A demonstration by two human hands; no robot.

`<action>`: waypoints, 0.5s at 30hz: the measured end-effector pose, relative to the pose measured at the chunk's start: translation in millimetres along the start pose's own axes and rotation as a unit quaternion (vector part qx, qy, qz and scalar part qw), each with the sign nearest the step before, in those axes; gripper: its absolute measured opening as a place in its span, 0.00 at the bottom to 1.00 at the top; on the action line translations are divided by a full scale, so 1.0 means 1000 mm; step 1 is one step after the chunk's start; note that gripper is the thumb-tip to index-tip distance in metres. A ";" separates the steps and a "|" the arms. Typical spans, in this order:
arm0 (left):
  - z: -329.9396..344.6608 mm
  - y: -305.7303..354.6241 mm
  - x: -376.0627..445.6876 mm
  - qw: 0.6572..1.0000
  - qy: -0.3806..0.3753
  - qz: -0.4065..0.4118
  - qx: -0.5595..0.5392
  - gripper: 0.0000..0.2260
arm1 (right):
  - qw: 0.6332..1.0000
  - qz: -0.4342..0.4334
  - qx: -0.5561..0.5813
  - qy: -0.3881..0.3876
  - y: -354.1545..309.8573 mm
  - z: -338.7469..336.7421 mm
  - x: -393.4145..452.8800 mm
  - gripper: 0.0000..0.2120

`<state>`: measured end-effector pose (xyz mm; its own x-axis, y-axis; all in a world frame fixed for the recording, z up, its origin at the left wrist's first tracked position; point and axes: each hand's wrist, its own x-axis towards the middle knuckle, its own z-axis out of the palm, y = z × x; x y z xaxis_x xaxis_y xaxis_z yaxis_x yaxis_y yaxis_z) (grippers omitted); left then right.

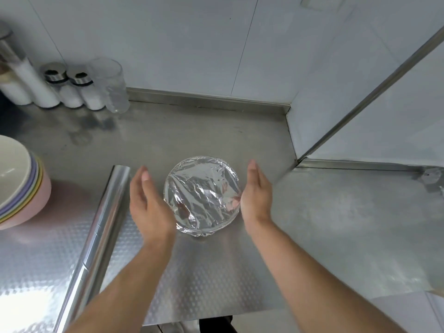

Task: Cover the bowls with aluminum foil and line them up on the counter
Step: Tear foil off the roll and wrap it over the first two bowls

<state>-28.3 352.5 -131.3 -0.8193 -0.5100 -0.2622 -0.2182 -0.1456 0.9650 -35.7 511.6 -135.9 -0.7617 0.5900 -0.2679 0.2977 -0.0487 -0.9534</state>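
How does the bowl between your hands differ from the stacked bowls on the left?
The foil-covered bowl is sealed under crinkled aluminum foil; the stacked bowls are bare, with the top one open. The foil-covered bowl stands alone at the middle of the counter; the stacked bowls are nested at its left edge, partly out of view. Both sit upright on the counter.

Silver foil [201,195] — pastel bowls [21,186].

White tiled walls [168,44], steel counter [192,131], metal corner trim [360,102], bright overhead glare.
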 end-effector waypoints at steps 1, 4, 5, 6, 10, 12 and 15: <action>0.000 -0.002 -0.013 1.000 0.019 0.015 0.004 0.19 | 0.994 -0.058 -0.075 -0.055 -0.008 -0.002 0.011 0.20; 0.009 -0.014 -0.049 0.997 0.068 -0.003 -0.026 0.23 | 0.934 -0.173 -0.218 -0.225 -0.029 0.012 0.037 0.19; 0.014 -0.017 -0.055 0.995 0.084 -0.039 -0.045 0.24 | 0.917 -0.179 -0.238 -0.267 -0.034 0.019 0.040 0.19; 0.020 -0.018 -0.059 0.991 0.092 -0.076 -0.062 0.23 | 0.901 -0.180 -0.257 -0.299 -0.034 0.024 0.044 0.18; 0.037 -0.024 -0.061 0.985 0.102 -0.098 -0.094 0.19 | 0.888 -0.140 -0.288 -0.329 -0.031 0.033 0.047 0.15; 0.035 -0.029 -0.046 0.990 0.084 -0.076 -0.089 0.19 | 0.910 -0.124 -0.257 -0.300 -0.030 0.026 0.047 0.15; 0.028 -0.032 -0.011 0.993 -0.001 -0.075 -0.088 0.16 | 0.942 -0.110 -0.227 -0.223 -0.019 0.009 0.039 0.16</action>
<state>-27.8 386.5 -158.8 -0.7855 -0.4707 -0.4019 -0.2406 -0.3661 0.8989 -76.9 528.2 -129.5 -0.9693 0.1443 -0.1989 0.2430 0.4441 -0.8624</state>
